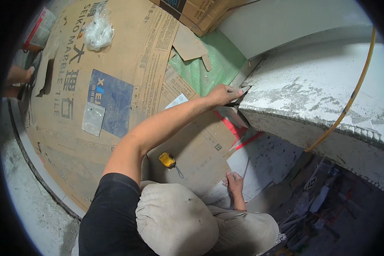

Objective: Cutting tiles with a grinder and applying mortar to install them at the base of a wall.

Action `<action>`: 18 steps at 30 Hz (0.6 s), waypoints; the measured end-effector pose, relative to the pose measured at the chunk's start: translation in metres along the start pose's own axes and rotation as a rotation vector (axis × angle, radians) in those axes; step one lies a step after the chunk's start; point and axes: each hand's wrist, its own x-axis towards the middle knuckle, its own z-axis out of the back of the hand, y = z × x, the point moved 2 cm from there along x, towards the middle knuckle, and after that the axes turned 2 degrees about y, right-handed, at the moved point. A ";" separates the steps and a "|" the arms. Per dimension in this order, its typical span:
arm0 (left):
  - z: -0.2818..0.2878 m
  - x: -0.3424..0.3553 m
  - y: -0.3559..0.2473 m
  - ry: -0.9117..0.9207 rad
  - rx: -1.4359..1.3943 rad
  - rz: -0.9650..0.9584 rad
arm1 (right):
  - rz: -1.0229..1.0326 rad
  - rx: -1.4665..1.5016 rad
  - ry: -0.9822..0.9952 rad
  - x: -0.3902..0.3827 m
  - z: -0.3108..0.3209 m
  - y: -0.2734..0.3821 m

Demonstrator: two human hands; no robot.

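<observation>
My left hand reaches to the end of a rough, plastered white ledge. Its fingers are pinched together at the ledge's corner, and a small dark, flat edge shows beneath them. What they grip there I cannot make out. Beside my knee, my right hand is held low over the pale floor with its fingers curled in, and nothing shows in them. A yellow tape measure with a grey wrist strap lies on the cardboard between my left arm and my knees.
Printed cardboard sheets cover the floor at left, with crumpled clear plastic on them. Green woven sheeting and a cardboard box lie beyond. A yellow hose crosses the ledge. Tools lie in shadow at lower right. Another person's foot shows far left.
</observation>
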 end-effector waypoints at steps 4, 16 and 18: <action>0.002 -0.005 -0.002 0.069 0.053 0.207 | -0.016 0.017 -0.003 0.005 0.006 -0.003; -0.010 -0.011 0.027 -0.032 0.292 -0.340 | -0.029 -0.014 -0.003 0.011 0.008 -0.001; -0.018 -0.011 0.024 -0.007 0.324 -0.348 | -0.019 -0.017 -0.016 0.006 0.014 -0.005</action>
